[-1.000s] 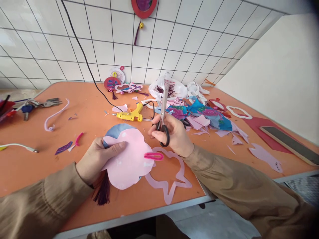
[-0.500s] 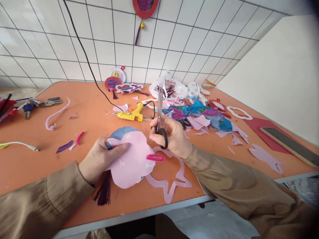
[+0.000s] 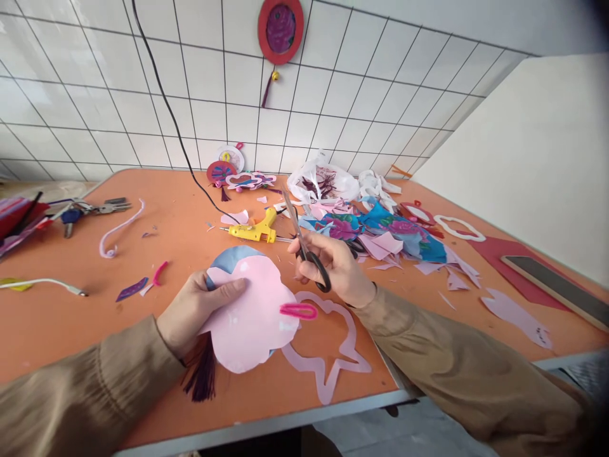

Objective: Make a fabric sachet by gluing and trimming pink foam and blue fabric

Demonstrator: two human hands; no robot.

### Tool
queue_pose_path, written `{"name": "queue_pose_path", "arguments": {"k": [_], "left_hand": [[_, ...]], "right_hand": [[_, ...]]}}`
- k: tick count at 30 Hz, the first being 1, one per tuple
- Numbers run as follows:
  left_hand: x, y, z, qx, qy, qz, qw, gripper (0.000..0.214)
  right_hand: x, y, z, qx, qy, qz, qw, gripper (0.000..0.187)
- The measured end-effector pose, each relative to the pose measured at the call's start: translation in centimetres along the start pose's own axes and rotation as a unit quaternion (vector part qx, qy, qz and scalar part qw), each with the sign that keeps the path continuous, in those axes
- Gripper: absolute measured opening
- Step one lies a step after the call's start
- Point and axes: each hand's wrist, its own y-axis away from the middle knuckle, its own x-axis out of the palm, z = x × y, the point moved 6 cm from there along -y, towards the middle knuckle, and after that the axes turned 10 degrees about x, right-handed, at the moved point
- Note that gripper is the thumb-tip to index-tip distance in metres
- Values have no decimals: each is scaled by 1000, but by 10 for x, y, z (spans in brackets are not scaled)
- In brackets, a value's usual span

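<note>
our left hand [image 3: 194,310] pinching pink paper [image 3: 252,317], lower centre, blue layer [image 3: 233,257] mostly hidden behind, our right hand [image 3: 340,266] gripping scissors [image 3: 295,223], dark slab [image 3: 561,285] cropped far right

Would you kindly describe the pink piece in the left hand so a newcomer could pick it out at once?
Below the tiled wall is an orange table; near its front edge, the left hand holds the pink piece. It is a solid, scalloped sheet with a bright pink loop at its right edge, unlike the hollow pink outline lying on the table.
</note>
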Motion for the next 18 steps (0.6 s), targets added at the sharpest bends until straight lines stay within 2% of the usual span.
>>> {"name": "queue_pose_path", "arguments": {"k": [2,5,13,18], "left_hand": [[0,-1,-1,5,-2,1,1000,37],[-1,-2,-4,19,-14,-3,1000,40],[1,-4,-13,26,-90,66,993,44],[-3,-8,-17,21,-86,75,993,43]], "right_hand": [[4,2,2,-26,-1,55,998,43],[9,4,3,-53,2,104,993,48],[10,1,-2,-37,3,170,985,57],[11,2,-2,-21,37,210,977,59]]}}
